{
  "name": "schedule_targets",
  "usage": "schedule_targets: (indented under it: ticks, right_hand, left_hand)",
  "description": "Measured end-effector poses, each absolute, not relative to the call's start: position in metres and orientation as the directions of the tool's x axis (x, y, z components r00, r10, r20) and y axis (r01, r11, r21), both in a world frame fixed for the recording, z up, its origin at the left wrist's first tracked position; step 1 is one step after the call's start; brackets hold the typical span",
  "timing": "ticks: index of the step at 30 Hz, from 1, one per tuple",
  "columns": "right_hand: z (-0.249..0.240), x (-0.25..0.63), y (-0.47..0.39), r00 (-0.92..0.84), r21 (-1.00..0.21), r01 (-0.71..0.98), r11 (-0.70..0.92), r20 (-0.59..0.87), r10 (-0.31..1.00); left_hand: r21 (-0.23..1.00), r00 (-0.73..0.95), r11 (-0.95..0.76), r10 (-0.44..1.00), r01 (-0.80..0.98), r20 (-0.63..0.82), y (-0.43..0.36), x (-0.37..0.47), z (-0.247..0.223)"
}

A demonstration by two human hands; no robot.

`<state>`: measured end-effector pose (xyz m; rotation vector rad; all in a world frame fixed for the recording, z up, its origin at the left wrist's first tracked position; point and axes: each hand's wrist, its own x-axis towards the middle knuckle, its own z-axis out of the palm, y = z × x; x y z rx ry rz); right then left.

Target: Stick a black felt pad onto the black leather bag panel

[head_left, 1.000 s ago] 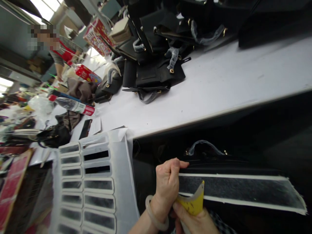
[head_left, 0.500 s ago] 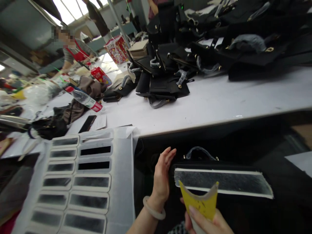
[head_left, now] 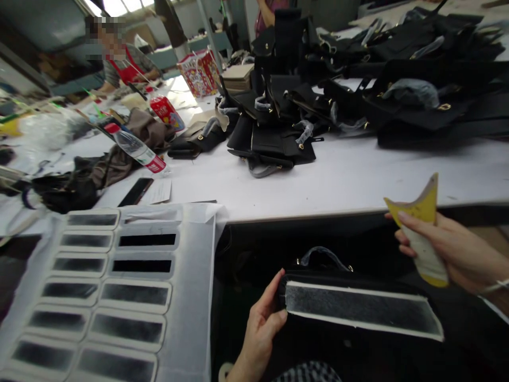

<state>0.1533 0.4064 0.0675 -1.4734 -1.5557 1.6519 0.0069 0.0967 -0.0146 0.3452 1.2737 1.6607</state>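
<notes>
My left hand grips the left end of a black handbag, thumb in front and fingers behind. Facing me on the bag is a long dark rectangular strip with whitish borders. Its curved handle, wrapped in clear plastic, stands up at the back. To the right, above the bag and apart from it, my right hand is closed around a yellow scraper with a notched, concave edge and pale handle. The lower part of the bag blends into the dark surroundings.
On the left, a whitish sheet carries rows of framed dark strips. Behind it lie a phone and a plastic bottle. Black bags are piled along the white table. A person in a red apron is at the far left.
My right hand has carried the scraper up and right, away from the bag. My left hand has gone from flat beside the bag to gripping its left end.
</notes>
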Motion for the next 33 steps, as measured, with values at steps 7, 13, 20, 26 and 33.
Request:
schedule_targets:
  ticks: [7, 13, 20, 26, 33]
  right_hand:
    - [0.023, 0.134, 0.521, -0.371, -0.491, 0.815, 0.307, -0.036, 0.928]
    - [-0.009, 0.119, 0.548, -0.554, -0.081, 0.82, 0.567, 0.135, 0.821]
    - [-0.018, 0.108, 0.536, -0.673, 0.031, 0.72, 0.694, 0.278, 0.686]
    - [0.012, 0.132, 0.494, -0.49, -0.494, 0.679, 0.544, 0.247, 0.836]
    - [0.013, 0.223, 0.378, -0.236, -0.905, 0.418, -0.077, -0.191, 0.953]
  left_hand:
    - [0.816, -0.492, 0.031, 0.784, -0.577, -0.377, 0.1, 0.013, -0.01]
    - [0.801, -0.609, 0.004, 0.648, -0.598, -0.458, 0.113, 0.027, -0.004]
    - [0.865, -0.702, 0.034, 0.569, -0.5, -0.428, 0.119, 0.034, -0.006]
    - [0.75, -0.548, -0.026, 0.7, -0.66, -0.458, 0.109, 0.024, -0.01]
    - [0.834, -0.613, 0.018, 0.669, -0.552, -0.42, 0.11, 0.024, -0.015]
